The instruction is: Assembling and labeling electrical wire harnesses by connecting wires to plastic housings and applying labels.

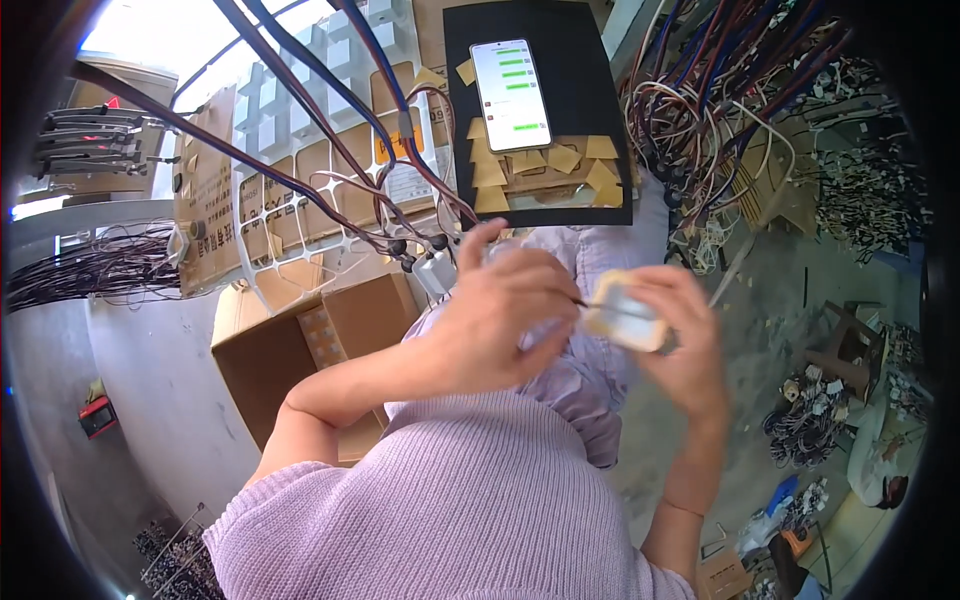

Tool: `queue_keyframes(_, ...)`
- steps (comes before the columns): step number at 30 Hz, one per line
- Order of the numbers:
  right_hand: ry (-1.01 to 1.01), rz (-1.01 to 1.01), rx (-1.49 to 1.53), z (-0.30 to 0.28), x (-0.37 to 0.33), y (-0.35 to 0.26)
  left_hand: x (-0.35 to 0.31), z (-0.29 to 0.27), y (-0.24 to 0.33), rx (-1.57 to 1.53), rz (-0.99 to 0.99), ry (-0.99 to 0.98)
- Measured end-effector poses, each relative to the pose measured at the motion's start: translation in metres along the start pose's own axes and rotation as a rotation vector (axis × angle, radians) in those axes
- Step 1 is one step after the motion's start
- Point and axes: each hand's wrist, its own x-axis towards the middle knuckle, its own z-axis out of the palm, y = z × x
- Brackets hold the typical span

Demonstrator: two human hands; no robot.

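My right hand (685,335) is closed round a small white box-shaped piece (630,318) with pale yellow edges, blurred by motion. Just left of it, my left hand (505,315) has its fingers bent together toward the piece, with one finger raised. A short dark strand (580,302) shows between the left fingertips and the white piece; its kind is too smeared to make out. Behind the left hand, a small white block (435,275) hangs among dark round-ended cables (400,215).
A phone (512,95) with a lit screen lies on a black board (590,60) bearing tan tape pieces. To the left are a white grid rack (290,165) and an open cardboard box (255,345). Cable bundles (710,100) hang at the right; more cable heaps (815,415) lie on the floor.
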Motion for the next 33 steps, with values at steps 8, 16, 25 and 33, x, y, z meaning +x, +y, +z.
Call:
queue_keyframes(8, 0.122, 0.203, 0.386, 0.012, -0.002, -0.029, 0.022, 0.009, 0.002, -0.414, -0.014, -0.086)
queue_keyframes(16, 0.216, 0.419, 0.661, 0.011, -0.004, -0.026, 0.02, 0.025, -0.008, -1.085, -0.285, -0.021)
queue_keyframes(25, 0.208, 0.426, 0.8, 0.014, -0.006, -0.021, 0.018, 0.027, -0.01, -1.044, -0.302, 0.007)
queue_keyframes(33, 0.184, 0.437, 0.824, 0.013, -0.006, -0.02, 0.017, 0.026, -0.011, -0.981, -0.3, 0.019)
